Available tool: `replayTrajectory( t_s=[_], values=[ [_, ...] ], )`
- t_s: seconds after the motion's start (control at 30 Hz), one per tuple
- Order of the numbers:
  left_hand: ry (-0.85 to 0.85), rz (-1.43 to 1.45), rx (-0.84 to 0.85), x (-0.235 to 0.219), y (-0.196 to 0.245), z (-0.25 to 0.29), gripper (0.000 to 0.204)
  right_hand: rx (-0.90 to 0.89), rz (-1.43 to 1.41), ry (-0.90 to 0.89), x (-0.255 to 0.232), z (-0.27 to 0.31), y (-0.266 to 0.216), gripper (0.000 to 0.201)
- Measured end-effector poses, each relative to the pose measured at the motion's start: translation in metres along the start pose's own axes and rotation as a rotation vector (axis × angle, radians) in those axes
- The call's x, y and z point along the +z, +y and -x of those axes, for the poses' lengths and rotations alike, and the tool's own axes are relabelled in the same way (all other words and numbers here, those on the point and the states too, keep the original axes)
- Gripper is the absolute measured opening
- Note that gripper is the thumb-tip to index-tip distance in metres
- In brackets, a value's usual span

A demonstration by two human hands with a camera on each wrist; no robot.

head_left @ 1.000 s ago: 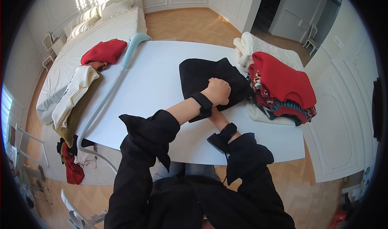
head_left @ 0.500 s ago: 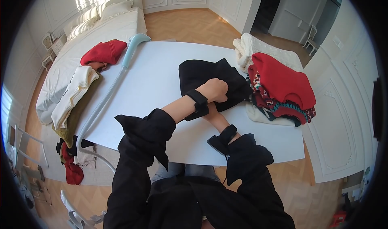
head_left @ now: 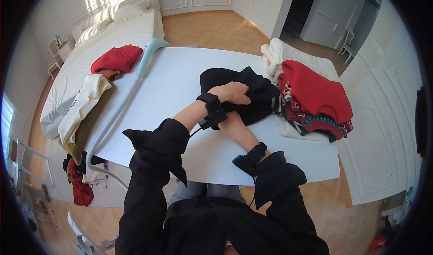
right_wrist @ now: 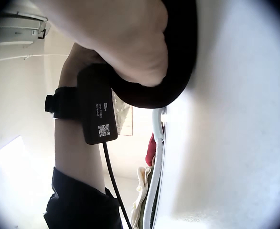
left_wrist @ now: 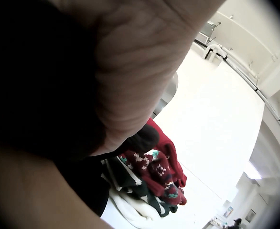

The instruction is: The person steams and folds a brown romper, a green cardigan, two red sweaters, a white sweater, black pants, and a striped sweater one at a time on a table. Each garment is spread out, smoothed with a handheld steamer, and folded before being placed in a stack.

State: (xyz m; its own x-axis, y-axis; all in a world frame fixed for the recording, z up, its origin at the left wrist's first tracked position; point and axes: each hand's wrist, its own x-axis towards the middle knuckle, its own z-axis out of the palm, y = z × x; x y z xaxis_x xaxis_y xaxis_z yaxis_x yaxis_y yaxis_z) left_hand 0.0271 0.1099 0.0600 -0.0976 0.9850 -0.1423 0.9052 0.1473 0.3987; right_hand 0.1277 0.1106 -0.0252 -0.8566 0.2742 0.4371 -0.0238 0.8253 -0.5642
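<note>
White table (head_left: 180,79) bears black garment (head_left: 259,81); wood floor (head_left: 203,27), bed (head_left: 145,27) beyond.

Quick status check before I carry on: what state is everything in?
Black garment: rumpled, on the white table.
Left hand: gripping the black garment.
Right hand: also holding it, fingers mostly hidden.
Red sweater: folded, atop a stack.
Patterned sweater: folded, beneath the red one.
Cream knit: folded.
Left red garment: bunched.
Steamer wand: lying down; power state unclear.
Hose: trailing off the near edge.
Floor clothes: crumpled.
</note>
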Motion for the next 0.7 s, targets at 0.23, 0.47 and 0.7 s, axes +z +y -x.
replayTrajectory(
  t_s=[0.23,0.47,0.7],
  values=[
    [-0.022,-0.172,-0.012,0.015,0.016,-0.004,0.044,-0.041,0.181,-0.142,0.002,0.009,0.011,0.029],
    [0.131,-0.517,-0.058,0.051,0.039,-0.003,0.098,-0.094,0.114,-0.063,0.018,0.031,0.032,0.038],
    [0.114,-0.460,0.063,0.048,0.024,-0.013,0.054,0.048,0.079,-0.240,0.009,0.021,0.029,0.045]
  ],
)
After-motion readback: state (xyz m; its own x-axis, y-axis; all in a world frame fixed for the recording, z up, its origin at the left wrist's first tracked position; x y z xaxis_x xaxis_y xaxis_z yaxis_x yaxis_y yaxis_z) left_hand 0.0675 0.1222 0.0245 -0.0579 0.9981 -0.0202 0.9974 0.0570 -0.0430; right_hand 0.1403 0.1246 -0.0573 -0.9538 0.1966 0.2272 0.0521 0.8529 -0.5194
